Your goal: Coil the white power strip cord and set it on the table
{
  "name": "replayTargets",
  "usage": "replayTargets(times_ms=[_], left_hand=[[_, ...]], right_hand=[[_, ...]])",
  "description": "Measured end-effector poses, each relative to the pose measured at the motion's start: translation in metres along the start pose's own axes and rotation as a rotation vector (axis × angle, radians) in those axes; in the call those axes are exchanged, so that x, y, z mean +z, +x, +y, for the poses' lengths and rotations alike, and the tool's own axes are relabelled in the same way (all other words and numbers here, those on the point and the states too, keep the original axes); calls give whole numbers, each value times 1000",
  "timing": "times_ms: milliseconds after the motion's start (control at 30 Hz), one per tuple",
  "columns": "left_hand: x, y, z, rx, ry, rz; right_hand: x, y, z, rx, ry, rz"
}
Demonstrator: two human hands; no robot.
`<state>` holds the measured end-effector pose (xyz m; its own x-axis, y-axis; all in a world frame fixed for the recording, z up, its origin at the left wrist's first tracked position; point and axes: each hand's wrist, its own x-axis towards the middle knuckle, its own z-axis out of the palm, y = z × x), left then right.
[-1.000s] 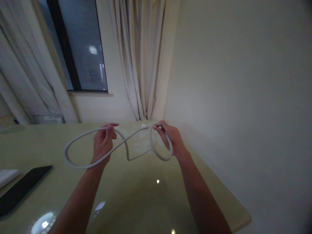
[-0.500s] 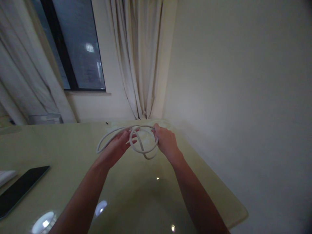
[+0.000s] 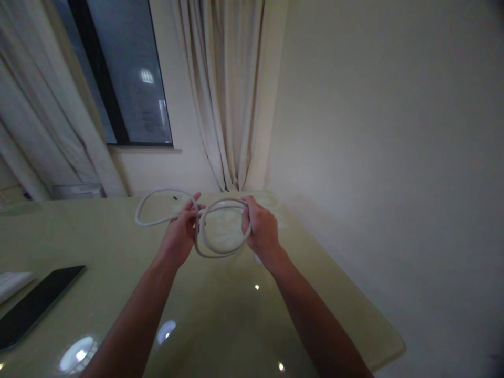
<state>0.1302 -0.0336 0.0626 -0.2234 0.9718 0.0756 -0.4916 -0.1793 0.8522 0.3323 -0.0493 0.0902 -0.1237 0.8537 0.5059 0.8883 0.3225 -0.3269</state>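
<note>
A white cable (image 3: 205,242) is looped into rings between my two hands, above the table. My right hand (image 3: 261,224) is closed round the right side of the coil, thumb and fingers pinching the strands. At the coil's left side, my left hand (image 3: 181,230) has its fingers curled on the cable where the strands cross. From there a loose loop of the cable sticks out to the left, past the left hand. The cable's ends cannot be made out.
The glossy pale-green table (image 3: 118,241) reflects ceiling lights. A dark flat tablet-like slab (image 3: 39,304) and a white object (image 3: 13,283) lie at its left. Curtains (image 3: 232,105) and a window (image 3: 126,73) stand behind; a bare wall (image 3: 374,157) runs along the right.
My left hand has closed on the cable from a more open pose. The coil's rings lie closer together, and the loose loop has swung further left.
</note>
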Motion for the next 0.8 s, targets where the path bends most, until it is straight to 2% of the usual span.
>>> replayTargets(times_ms=[100,233,400,467,633,800], left_hand=[[-1,-1,-10,99,145,-103],[-3,-4,-19,197,404,-211],[3,-5,-16,281,566,-212],[5,-5,-11,297,589,-191],[1,1,-6,238,617,-160],[-6,4,-14,106,516,-163]], right_hand=[[-2,-1,-4,68,-31,52],[-2,0,-5,114,-46,48],[0,5,3,89,163,-12],[-1,6,5,28,349,-115],[-5,0,-4,-58,839,-507],[-18,-12,-20,-110,1118,-747]])
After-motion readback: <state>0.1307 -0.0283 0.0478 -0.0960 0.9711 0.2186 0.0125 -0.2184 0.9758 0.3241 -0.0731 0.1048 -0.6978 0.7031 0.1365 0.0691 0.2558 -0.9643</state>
